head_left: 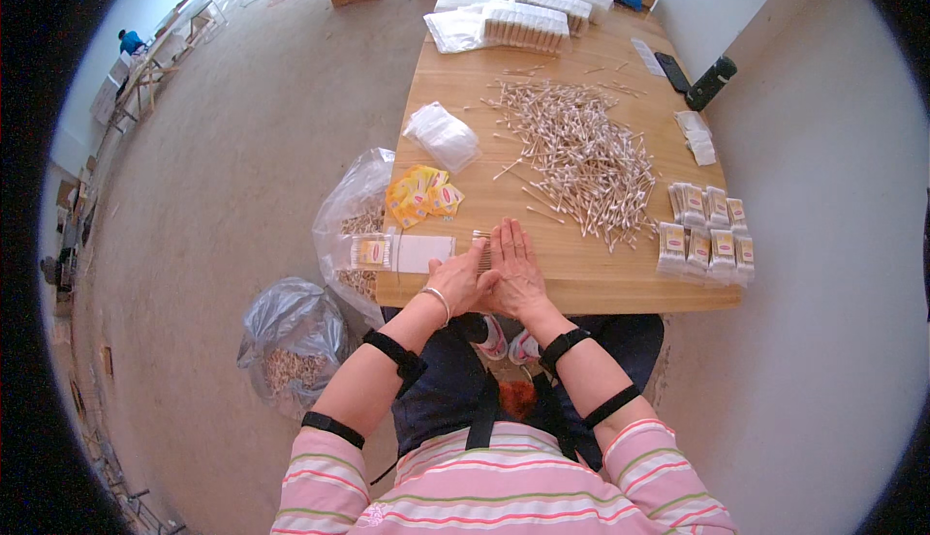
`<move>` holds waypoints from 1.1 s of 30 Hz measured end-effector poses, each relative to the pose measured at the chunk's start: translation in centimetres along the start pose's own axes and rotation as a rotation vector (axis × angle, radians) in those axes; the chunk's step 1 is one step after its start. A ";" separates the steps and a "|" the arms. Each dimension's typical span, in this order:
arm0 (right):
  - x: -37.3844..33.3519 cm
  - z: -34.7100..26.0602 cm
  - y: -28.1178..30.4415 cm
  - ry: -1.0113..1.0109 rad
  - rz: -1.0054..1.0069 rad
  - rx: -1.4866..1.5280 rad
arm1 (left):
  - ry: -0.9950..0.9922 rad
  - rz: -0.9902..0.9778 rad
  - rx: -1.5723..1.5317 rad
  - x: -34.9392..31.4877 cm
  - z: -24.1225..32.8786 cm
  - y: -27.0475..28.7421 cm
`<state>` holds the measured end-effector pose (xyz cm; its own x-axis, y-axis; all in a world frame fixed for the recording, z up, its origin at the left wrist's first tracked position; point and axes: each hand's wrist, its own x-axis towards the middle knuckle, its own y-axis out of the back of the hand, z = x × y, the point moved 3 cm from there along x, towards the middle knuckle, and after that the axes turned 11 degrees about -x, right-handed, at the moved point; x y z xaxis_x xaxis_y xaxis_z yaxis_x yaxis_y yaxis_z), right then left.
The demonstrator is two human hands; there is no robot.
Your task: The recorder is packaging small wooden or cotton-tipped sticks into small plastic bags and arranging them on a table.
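At the table's near edge, my left hand and my right hand are side by side, touching near the wrists. A small row of cotton swabs shows between them, partly hidden by my fingers. My right hand lies flat along its right side, fingers stretched forward. My left hand stands on edge against the swabs, fingers straight and thumb apart. Left of my hands lies a white card strip, with a filled swab packet at its left end. Beyond my hands spreads a large loose pile of cotton swabs.
Yellow cards and clear bags lie at the left edge. Filled packets stand at the right. Bundled swab packs, a phone and a dark bottle are farther back. Plastic sacks stand on the floor.
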<state>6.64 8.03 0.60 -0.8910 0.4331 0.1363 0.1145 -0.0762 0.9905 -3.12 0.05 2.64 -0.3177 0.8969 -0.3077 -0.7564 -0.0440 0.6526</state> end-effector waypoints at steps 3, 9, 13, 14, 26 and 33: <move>0.0 -0.1 0.3 -0.003 -0.018 0.032 | 0.000 0.020 0.013 0.1 -0.6 -0.4; -0.1 0.1 0.2 -0.002 -0.024 0.028 | 0.048 0.025 0.022 0.3 0.3 0.0; 0.0 -0.1 0.3 0.002 -0.047 -0.015 | 0.080 0.004 0.038 0.2 0.6 0.3; 0.0 -0.1 0.3 0.002 -0.046 -0.015 | 0.079 0.005 0.039 0.2 0.6 0.4; 0.0 0.0 0.8 -0.002 -0.139 0.022 | 0.152 0.119 0.052 1.7 0.1 2.1; 0.0 -0.3 0.8 -0.005 -0.043 0.090 | -0.225 0.520 -0.132 4.9 -1.6 2.0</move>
<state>6.58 7.66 1.35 -0.8936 0.4390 0.0930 0.1151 0.0238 0.9931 -7.13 3.62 1.31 -0.5480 0.8136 0.1942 -0.6028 -0.5451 0.5827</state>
